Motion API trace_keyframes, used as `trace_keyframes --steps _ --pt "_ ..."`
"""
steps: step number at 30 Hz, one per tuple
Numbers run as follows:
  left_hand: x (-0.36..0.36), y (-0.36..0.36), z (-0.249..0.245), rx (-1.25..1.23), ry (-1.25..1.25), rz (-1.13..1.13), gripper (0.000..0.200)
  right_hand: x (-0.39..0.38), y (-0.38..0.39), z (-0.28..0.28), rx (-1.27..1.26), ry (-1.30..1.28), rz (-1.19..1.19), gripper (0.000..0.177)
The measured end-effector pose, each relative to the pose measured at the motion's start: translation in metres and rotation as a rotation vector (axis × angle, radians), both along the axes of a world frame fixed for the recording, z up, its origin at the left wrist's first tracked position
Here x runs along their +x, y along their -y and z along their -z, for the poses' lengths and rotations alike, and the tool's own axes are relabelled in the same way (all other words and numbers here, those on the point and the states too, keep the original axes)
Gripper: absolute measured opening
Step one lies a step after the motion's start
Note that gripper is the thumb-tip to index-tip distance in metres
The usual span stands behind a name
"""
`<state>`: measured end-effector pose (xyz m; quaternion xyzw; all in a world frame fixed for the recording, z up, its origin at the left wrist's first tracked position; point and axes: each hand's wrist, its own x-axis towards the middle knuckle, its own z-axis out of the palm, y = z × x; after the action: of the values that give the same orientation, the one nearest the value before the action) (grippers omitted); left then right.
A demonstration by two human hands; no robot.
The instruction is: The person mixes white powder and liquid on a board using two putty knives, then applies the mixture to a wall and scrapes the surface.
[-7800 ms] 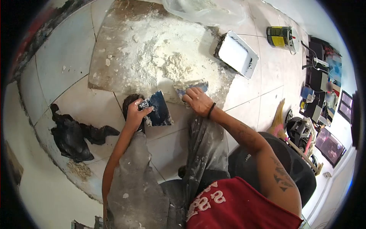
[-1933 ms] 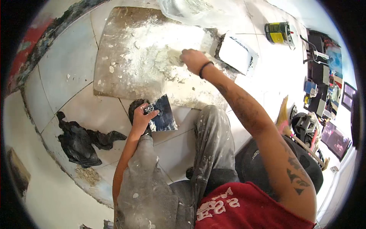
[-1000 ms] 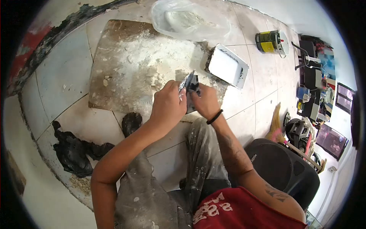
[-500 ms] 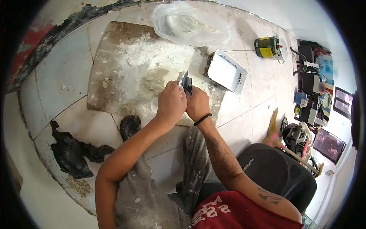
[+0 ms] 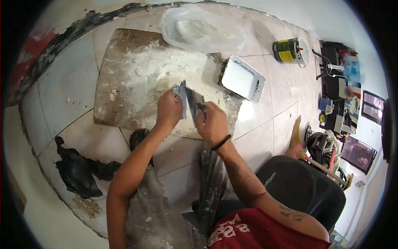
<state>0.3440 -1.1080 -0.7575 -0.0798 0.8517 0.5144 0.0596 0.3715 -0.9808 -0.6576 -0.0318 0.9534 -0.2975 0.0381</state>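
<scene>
My left hand (image 5: pixel 169 108) is closed round a metal scraper (image 5: pixel 183 99) whose blade stands upright. In my right hand (image 5: pixel 213 123) is a second, darker scraper (image 5: pixel 193 103), its blade slanting up toward the first one. The two blades nearly meet at their upper ends and spread apart lower down. Both are above a board (image 5: pixel 120 62) smeared with whitish powder and paste. A white rectangular tray (image 5: pixel 242 79) with white contents rests at the board's right edge.
A clear plastic bag (image 5: pixel 199 31) with whitish powder lies beyond the board. Farther right stands a bucket (image 5: pixel 286 50). Black plastic (image 5: pixel 78 170) lies on the left floor; a black speaker (image 5: pixel 302 186) and a broom (image 5: pixel 297 141) are at the right.
My hands have moved apart, the left one going left and the right one slightly down. The scraper blades now show separately, and less powder covers the board's middle.
</scene>
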Motion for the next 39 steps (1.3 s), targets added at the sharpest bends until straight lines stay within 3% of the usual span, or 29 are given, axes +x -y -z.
trace_keyframes --steps 4,7,11,15,19,22,26,28,30,32,36,39 --pt "-0.014 0.02 -0.035 -0.008 -0.045 -0.064 0.017 -0.013 -0.049 0.011 0.253 -0.044 0.052 0.015" --pt "-0.019 0.038 -0.055 -0.009 -0.101 -0.019 0.018 -0.016 -0.073 0.018 0.291 -0.085 -0.027 0.012" --pt "-0.017 0.034 -0.089 -0.122 -0.178 0.314 0.014 -0.021 -0.068 0.03 0.253 -0.402 -0.318 0.014" --pt "-0.006 0.007 -0.079 -0.238 -0.22 0.527 0.009 -0.027 -0.049 0.033 0.193 -0.484 -0.501 0.01" --pt "-0.012 0.004 -0.062 -0.316 -0.228 0.556 0.008 -0.035 -0.039 0.022 0.106 -0.539 -0.558 0.013" --pt "-0.019 0.02 -0.049 -0.293 -0.218 0.493 0.009 -0.032 -0.035 0.001 0.133 -0.53 -0.507 0.017" --pt "-0.018 0.034 -0.046 -0.283 -0.286 0.357 0.012 -0.032 -0.054 -0.015 0.432 -0.371 -0.235 0.014" --pt "-0.009 0.037 -0.051 -0.343 -0.415 0.368 0.011 -0.03 -0.072 -0.012 0.268 -0.136 -0.02 0.019" --pt "0.003 0.032 -0.048 -0.392 -0.667 0.432 0.007 -0.025 -0.083 -0.01 0.152 -0.09 0.006 0.02" --pt "0.011 0.027 -0.042 -0.418 -0.862 0.527 0.008 -0.017 -0.076 -0.017 0.093 -0.04 -0.169 0.022" --pt "0.022 0.023 -0.039 -0.402 -1.079 0.667 0.008 0.0 -0.041 -0.027 0.237 0.121 -0.519 0.031" --pt "0.027 0.023 -0.041 -0.368 -1.148 0.683 0.007 -0.014 -0.034 -0.011 0.215 0.102 -0.583 0.031"
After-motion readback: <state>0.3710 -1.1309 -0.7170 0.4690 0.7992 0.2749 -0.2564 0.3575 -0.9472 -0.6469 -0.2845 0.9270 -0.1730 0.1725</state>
